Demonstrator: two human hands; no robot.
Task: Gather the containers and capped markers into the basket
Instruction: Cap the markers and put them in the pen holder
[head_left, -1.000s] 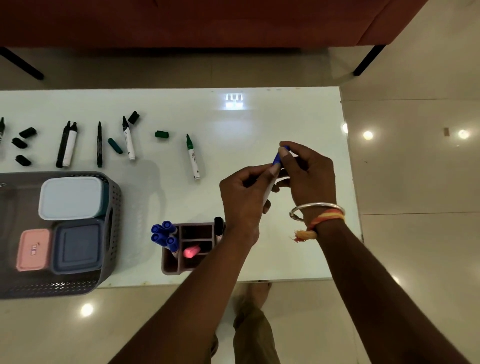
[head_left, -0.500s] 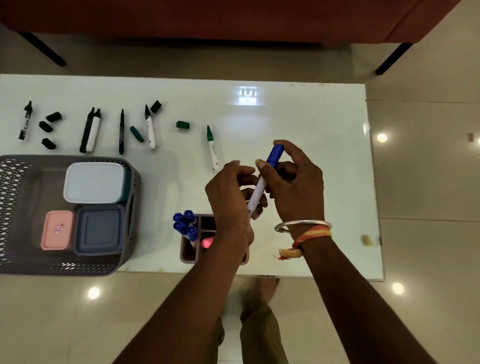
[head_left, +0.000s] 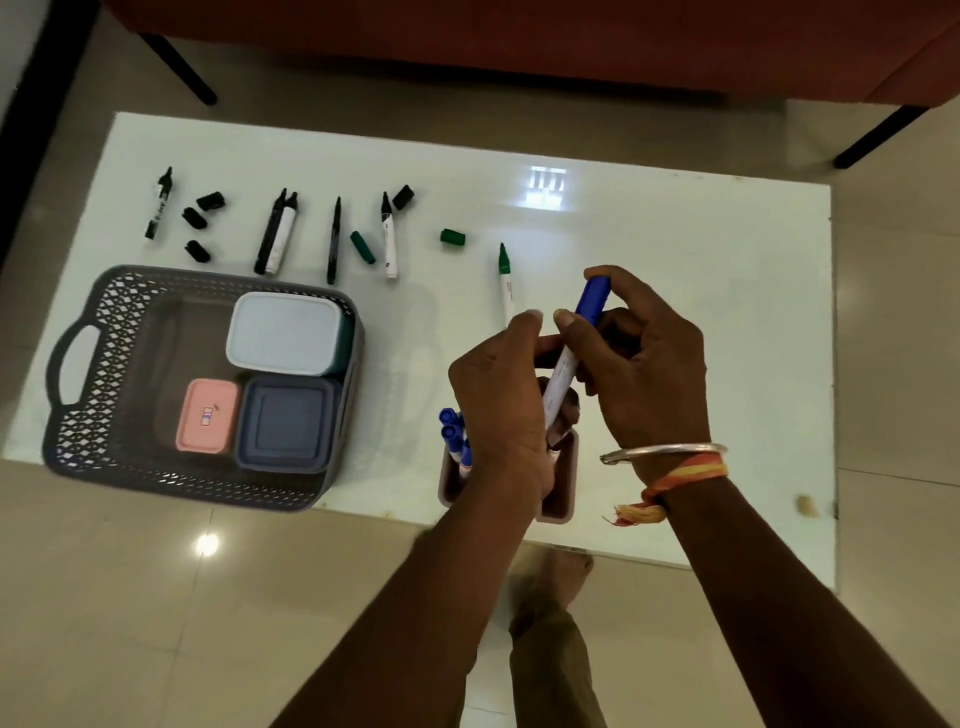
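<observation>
A blue-capped white marker (head_left: 569, 358) stands tilted between both hands, above the brown pen holder (head_left: 558, 501). My left hand (head_left: 498, 405) grips its lower barrel, and my right hand (head_left: 641, 364) pinches its upper part just below the blue cap. Blue-capped markers (head_left: 453, 434) stick out of the holder's left side. The grey basket (head_left: 109, 374) at the left holds a white container (head_left: 283, 332), a pink container (head_left: 207, 414) and a dark blue container (head_left: 285, 430).
Along the back of the white table (head_left: 701, 260) lie several uncapped black markers (head_left: 275, 231), loose black caps (head_left: 200, 215), two green caps (head_left: 452, 237) and an uncapped green marker (head_left: 505, 278). A red sofa (head_left: 519, 36) stands beyond the table.
The marker has swung more upright and come down toward the pen holder, with both hands still on it. The camera view has shifted left, so the whole basket shows.
</observation>
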